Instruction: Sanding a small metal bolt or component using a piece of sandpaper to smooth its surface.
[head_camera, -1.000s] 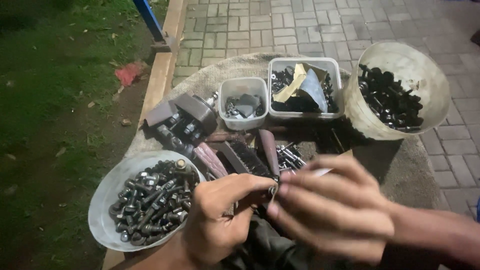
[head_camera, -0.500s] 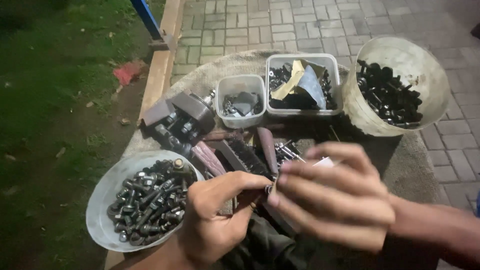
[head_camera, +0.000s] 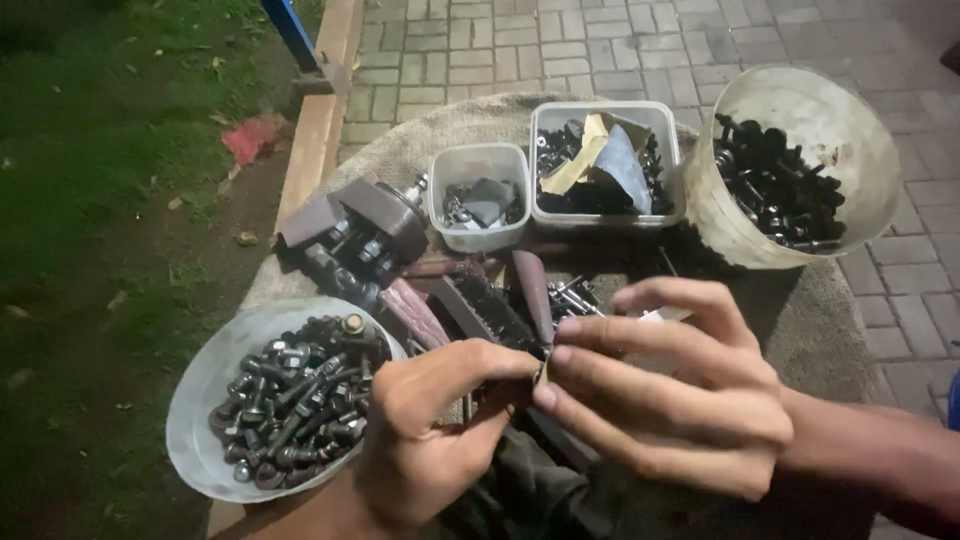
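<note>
**Both hands pinched on one small metal piece, low in the frame**

My left hand (head_camera: 425, 440) sits at lower centre, thumb and forefinger brought together on a small metal part (head_camera: 541, 372). My right hand (head_camera: 665, 395) comes in from the lower right, its fingertips meeting the same part from the other side. So both grips are clenched on that one piece, which lies right where the two sets of fingertips touch, just below the middle of the frame. It is too small and too covered by my fingers for me to tell what kind of part it is.

Just left of my left hand, at lower left, stands a pale round bowl (head_camera: 200, 400) heaped with dark bolts (head_camera: 295, 400) and nuts. Behind my fingers, across the middle, lie several tools with reddish-brown handles (head_camera: 530, 290), close together. Left of centre, further up, is a dark blocky metal assembly (head_camera: 350, 235).

Along the top stand three containers: a small clear plastic tub (head_camera: 478, 160), beside it a larger clear tub (head_camera: 605, 110) with dark hardware and a folded scrap of paper (head_camera: 590, 155), and at upper right a big whitish bucket (head_camera: 850, 120) tipped towards me, holding black fasteners (head_camera: 775, 190). All of it rests on a bench covered with coarse brownish cloth (head_camera: 830, 320). Grass (head_camera: 110, 170) fills the left of the frame, grey paving (head_camera: 560, 45) the top.
</note>
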